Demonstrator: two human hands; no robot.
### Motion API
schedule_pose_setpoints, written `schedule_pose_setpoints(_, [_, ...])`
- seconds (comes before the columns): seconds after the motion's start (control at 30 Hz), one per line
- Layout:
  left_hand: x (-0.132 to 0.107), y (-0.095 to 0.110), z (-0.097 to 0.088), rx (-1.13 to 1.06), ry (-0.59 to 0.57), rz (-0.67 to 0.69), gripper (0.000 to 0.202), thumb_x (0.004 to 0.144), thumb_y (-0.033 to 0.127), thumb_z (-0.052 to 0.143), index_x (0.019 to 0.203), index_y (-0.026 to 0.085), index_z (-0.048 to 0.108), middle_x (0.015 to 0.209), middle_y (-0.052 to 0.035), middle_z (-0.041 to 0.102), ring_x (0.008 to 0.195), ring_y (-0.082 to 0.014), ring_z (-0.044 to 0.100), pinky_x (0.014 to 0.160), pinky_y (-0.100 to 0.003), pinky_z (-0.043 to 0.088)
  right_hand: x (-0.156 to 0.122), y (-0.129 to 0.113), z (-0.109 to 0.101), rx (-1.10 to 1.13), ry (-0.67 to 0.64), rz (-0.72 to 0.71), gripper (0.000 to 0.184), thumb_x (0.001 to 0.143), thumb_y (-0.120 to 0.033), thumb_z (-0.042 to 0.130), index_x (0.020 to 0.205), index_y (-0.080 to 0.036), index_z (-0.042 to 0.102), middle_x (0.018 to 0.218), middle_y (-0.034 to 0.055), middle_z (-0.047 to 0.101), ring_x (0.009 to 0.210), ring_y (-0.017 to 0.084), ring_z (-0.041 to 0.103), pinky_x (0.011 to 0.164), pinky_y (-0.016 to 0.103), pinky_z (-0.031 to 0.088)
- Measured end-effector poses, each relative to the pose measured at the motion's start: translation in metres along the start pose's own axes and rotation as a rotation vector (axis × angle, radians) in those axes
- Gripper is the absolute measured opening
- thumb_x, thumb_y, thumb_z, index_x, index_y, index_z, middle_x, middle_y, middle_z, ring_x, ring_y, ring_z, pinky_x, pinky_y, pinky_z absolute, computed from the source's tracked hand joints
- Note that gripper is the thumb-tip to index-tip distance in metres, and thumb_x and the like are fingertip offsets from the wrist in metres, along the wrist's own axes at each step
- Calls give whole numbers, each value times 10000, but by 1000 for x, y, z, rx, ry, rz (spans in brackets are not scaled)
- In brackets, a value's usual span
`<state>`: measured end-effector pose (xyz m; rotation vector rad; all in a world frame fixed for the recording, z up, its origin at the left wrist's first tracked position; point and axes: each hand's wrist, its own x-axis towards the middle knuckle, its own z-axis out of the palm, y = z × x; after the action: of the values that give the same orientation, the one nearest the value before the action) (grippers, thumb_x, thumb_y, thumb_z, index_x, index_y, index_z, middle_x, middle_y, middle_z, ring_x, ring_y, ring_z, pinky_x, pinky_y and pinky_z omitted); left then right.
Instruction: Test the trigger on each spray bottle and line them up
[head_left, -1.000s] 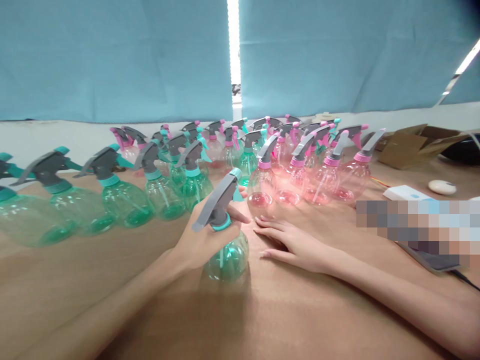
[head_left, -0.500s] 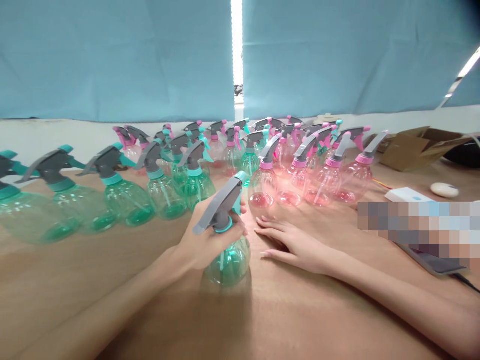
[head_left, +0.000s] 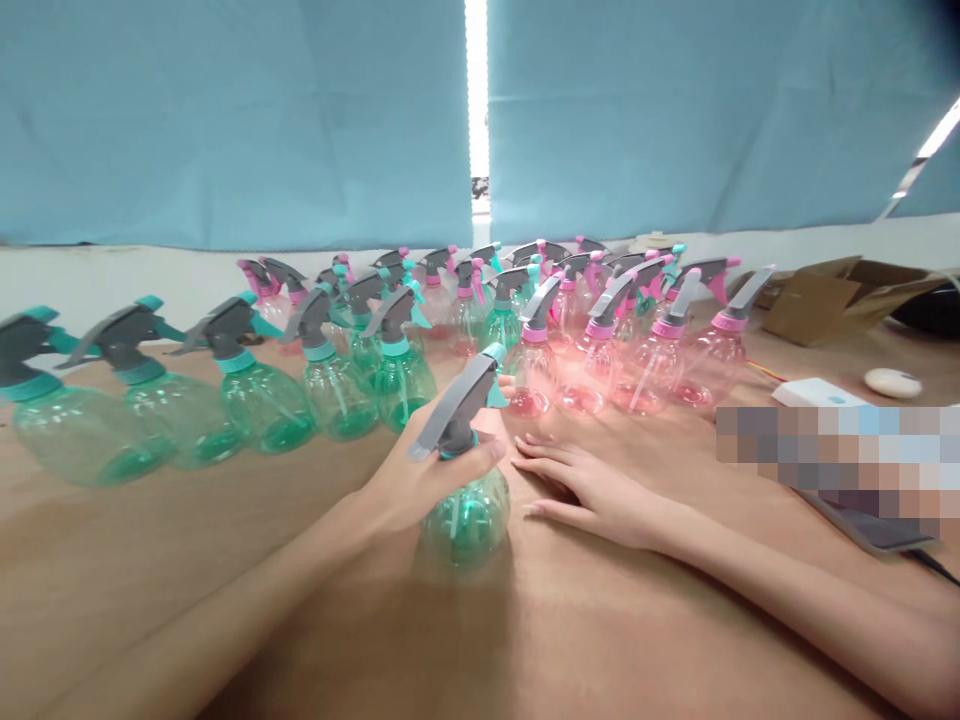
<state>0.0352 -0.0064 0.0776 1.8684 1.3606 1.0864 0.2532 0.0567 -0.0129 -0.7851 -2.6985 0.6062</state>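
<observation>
My left hand [head_left: 427,465] is around the neck of a green spray bottle [head_left: 466,520], thumb across its front and the other fingers mostly hidden behind. That bottle stands nearly upright at the table's middle, with a grey head and a turquoise nozzle and trigger. Palm down, my right hand [head_left: 585,490] rests on the table just right of it, fingers spread and holding nothing. A row of green spray bottles [head_left: 266,405] runs off to the left. Beyond my right hand stand several pink spray bottles [head_left: 592,375].
More pink and green bottles crowd the back by the wall. On the right lie an open cardboard box [head_left: 821,300], a white box [head_left: 817,392], a white mouse-shaped object [head_left: 892,383] and a dark flat device [head_left: 870,520], partly blurred out. A blue curtain [head_left: 240,120] hangs behind.
My left hand and the green spray bottle have shifted slightly right. The left thumb now lies straighter across the bottle's neck. My right hand stays in place.
</observation>
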Motion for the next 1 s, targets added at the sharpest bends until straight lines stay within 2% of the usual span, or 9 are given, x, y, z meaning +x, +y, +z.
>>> schedule_pose_setpoints(0.1, [-3,6,-1,-71,-35,-62,455,763,309,553,1216,271,543,587,44,474,647,-190,559,605,-310,477,0,-1,-1,13,17,-5,624,905,-579,472,1407,-209,459,1492,110,391,1388,323,318,1115,529,302])
schedule_pose_setpoints(0.23, [-4,14,-3,-41,-4,-42,324,750,247,536,1065,263,610,629,30,521,638,-178,562,621,-313,484,-1,-2,-1,22,24,-5,618,904,-578,474,1403,-213,465,1485,108,403,1381,323,333,1111,525,310])
schedule_pose_setpoints(0.37, [-1,13,-7,-20,-18,-27,262,715,222,561,966,242,634,647,13,566,786,-231,630,664,-331,500,0,-2,-1,18,18,-4,631,904,-585,467,1400,-195,470,1485,116,403,1379,318,338,1118,516,303])
schedule_pose_setpoints(0.53, [0,11,-2,-90,53,-89,318,706,212,549,1019,240,595,750,2,583,961,-260,647,700,-323,494,0,-1,-1,20,14,-4,634,907,-585,462,1407,-195,459,1493,119,389,1377,317,341,1117,524,300])
schedule_pose_setpoints(0.6, [-1,10,2,-88,72,-114,289,693,218,544,978,241,583,710,13,557,913,-249,649,651,-300,472,0,-1,-1,23,12,-8,630,908,-580,464,1412,-203,452,1499,117,376,1377,319,341,1113,528,303])
schedule_pose_setpoints(0.67, [-2,10,5,-59,88,-120,217,665,217,538,879,237,567,630,29,515,766,-216,624,576,-279,420,0,-1,-1,22,11,-7,627,908,-579,466,1412,-207,452,1502,116,372,1379,322,337,1109,528,310])
schedule_pose_setpoints(0.77, [-2,10,6,-32,101,-126,122,627,217,523,748,233,511,560,44,468,563,-150,483,490,-260,297,0,-1,-1,21,13,1,623,906,-579,468,1403,-204,465,1492,118,388,1379,327,335,1105,535,313])
schedule_pose_setpoints(0.87, [-2,11,5,-51,79,-129,144,626,214,517,768,238,508,539,55,439,513,-125,386,478,-257,239,-1,-1,0,20,10,4,624,906,-581,466,1403,-203,465,1493,117,388,1378,324,338,1105,536,313])
schedule_pose_setpoints(1.0, [-2,11,4,-71,51,-93,223,653,162,498,847,252,557,570,55,435,531,-117,373,498,-250,252,0,-1,0,29,16,3,614,905,-579,469,1400,-215,470,1490,110,394,1377,323,340,1105,536,313])
